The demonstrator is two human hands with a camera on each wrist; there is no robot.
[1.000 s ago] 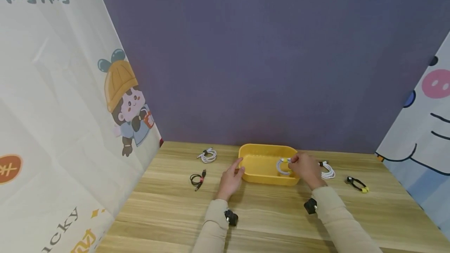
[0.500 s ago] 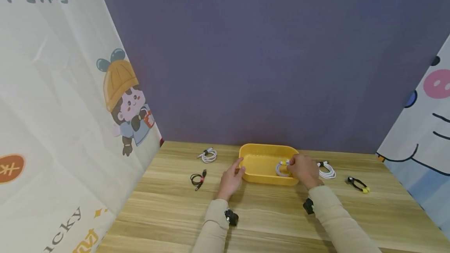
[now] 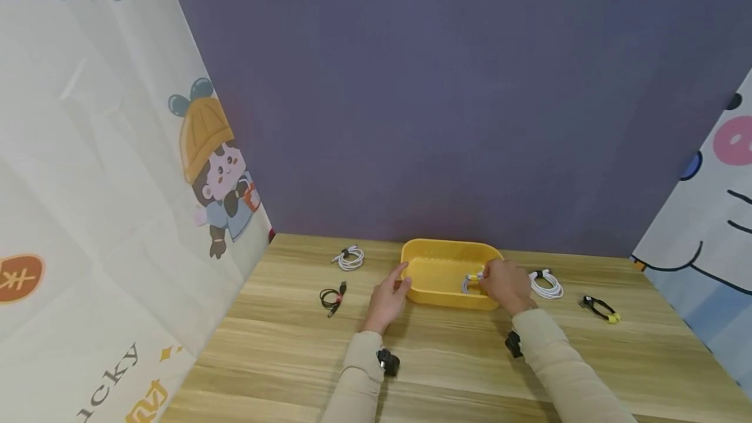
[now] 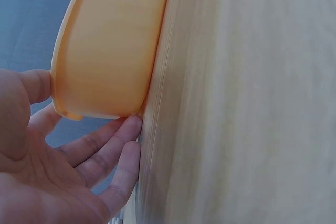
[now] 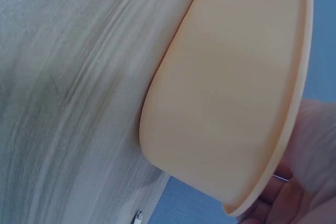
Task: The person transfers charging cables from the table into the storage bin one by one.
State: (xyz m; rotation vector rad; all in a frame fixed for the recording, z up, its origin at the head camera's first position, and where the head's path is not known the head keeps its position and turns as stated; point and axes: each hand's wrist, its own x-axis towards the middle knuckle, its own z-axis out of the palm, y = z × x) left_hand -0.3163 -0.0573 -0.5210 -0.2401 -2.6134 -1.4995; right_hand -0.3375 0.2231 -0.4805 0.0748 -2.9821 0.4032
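A yellow plastic basket (image 3: 449,299) stands on the wooden table. My left hand (image 3: 386,302) holds its left end; in the left wrist view the thumb touches the rim and the other fingers lie along the outer end wall (image 4: 105,111). Inside the basket's right end is a coiled whitish cable (image 3: 467,284) with a yellow tie. My right hand (image 3: 508,286) reaches over the rim and pinches this coil, hiding part of it. The right wrist view shows mostly the basket's outer wall (image 5: 220,87), with the right hand's fingers partly hidden behind it.
Right of the basket lie a white cable coil (image 3: 548,285) and a black cable with a yellow tie (image 3: 600,309). Left of it are another white coil (image 3: 351,259) and a thin black cable with a red tie (image 3: 333,299). A dark wall (image 3: 446,116) rises behind the table.
My right hand has shifted slightly left and down into the basket with the coiled cable, and less of the coil shows. The left hand keeps its place on the basket.
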